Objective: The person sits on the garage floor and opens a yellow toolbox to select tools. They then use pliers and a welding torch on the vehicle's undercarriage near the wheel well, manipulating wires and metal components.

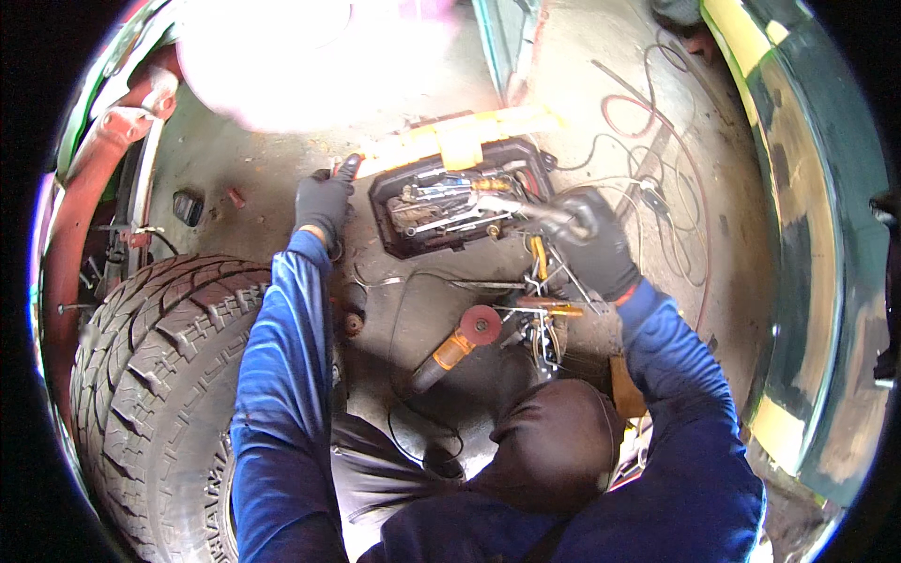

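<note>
A black toolbox full of wrenches and other hand tools stands on the floor ahead of me. Its yellow lid is raised along the far side. My left hand, in a black glove, has its fingers closed at the lid's left end. To the right of the box, my gloved right hand grips a metal tool. The tool's shaft reaches left over the box's rim; motion blur hides its exact kind.
An angle grinder with a red disc lies nearer me, beside loose tools. A large tyre fills the lower left. Cables coil on the floor at right, before a green and yellow panel. A red metal frame stands left.
</note>
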Motion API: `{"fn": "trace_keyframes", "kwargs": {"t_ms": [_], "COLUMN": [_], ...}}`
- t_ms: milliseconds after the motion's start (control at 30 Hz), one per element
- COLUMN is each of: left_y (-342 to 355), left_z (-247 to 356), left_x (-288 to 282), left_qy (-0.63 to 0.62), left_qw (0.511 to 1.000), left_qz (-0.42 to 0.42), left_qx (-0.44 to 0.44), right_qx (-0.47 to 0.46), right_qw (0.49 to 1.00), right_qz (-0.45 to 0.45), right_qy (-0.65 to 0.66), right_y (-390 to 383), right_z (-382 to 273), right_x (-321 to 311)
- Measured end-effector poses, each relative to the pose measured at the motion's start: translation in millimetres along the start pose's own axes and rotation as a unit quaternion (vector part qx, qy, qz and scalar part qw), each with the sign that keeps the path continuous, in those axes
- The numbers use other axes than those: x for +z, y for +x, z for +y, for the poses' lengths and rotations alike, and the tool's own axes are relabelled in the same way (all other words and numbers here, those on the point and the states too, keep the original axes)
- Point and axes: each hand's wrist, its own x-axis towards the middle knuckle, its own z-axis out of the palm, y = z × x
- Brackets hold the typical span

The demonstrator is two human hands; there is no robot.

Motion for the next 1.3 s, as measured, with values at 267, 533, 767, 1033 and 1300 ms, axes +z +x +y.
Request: {"fn": "trace_keyframes", "kwargs": {"t_ms": [267, 533, 767, 1033, 1300], "left_y": [6, -4, -5, 0, 2], "left_z": [-5, 6, 5, 3, 0], "left_x": [-9, -9, -10, -10, -11], "left_qy": [0.055, 0.066, 0.088, 0.083, 0.081], "left_qw": [0.998, 0.997, 0.996, 0.996, 0.996], "left_qz": [-0.033, -0.031, -0.033, -0.025, -0.035], "left_qx": [0.006, -0.002, 0.004, -0.005, -0.006], "right_qx": [0.303, 0.526, 0.527, 0.420, 0.315], "right_qw": [0.935, 0.788, 0.766, 0.822, 0.906], "right_qz": [0.078, 0.000, -0.116, -0.092, -0.129], "right_qy": [-0.167, -0.319, -0.349, -0.374, -0.251], "right_y": [-74, -201, -296, -216, -186], "right_z": [115, 281, 354, 224, 151], "right_x": [-71, -50, -38, -21, 18]}}
